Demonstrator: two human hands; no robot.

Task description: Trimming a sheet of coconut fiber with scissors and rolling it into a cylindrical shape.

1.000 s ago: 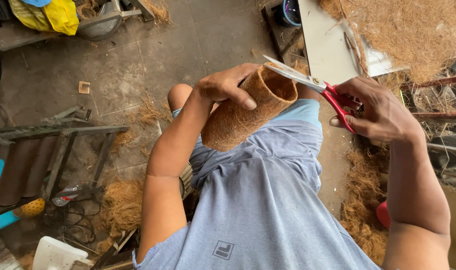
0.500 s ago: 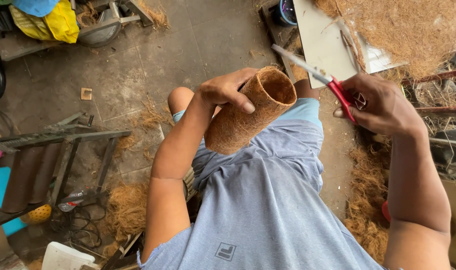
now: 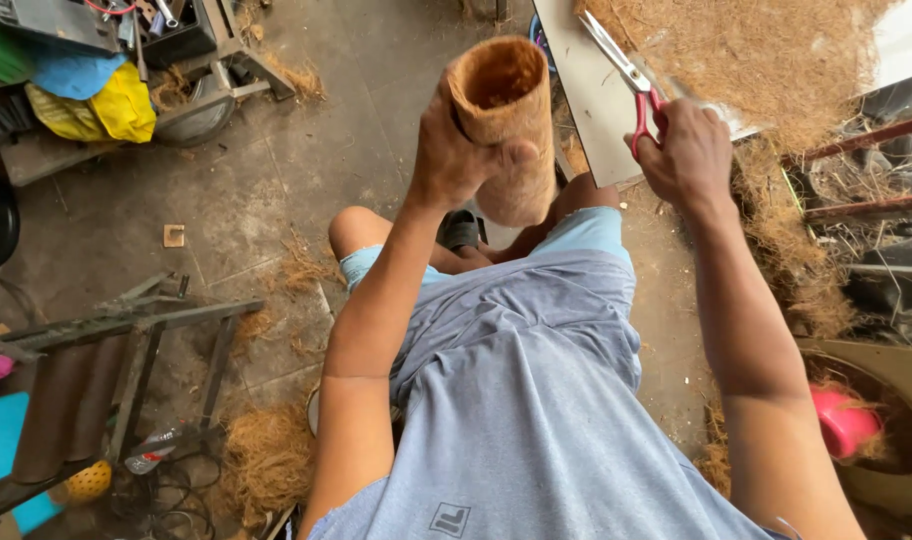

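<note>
Nearest, left hand (image 3: 456, 150): wrapped round the brown coir-fibre tube (image 3: 504, 120), long axis near upright, open mouth up. Right of the tube, apart: right hand (image 3: 688, 152), clenched through red-handled scissors (image 3: 628, 75), blades angled away over the pale board surface (image 3: 591, 110).

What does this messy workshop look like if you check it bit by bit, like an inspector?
Surface: grey board half covered by a heap of loose brown fibre.
Job's things: brown fibre tube; red-handled scissors.
Clutter: fibre tufts on the concrete floor; yellow bag; pink tub; plastic bottle.
Hands: left hand grips the tube, open end up; right hand holds the scissors over the board.
Cables: black cable coiled on the floor.
Surroundings: metal stand at left.
</note>
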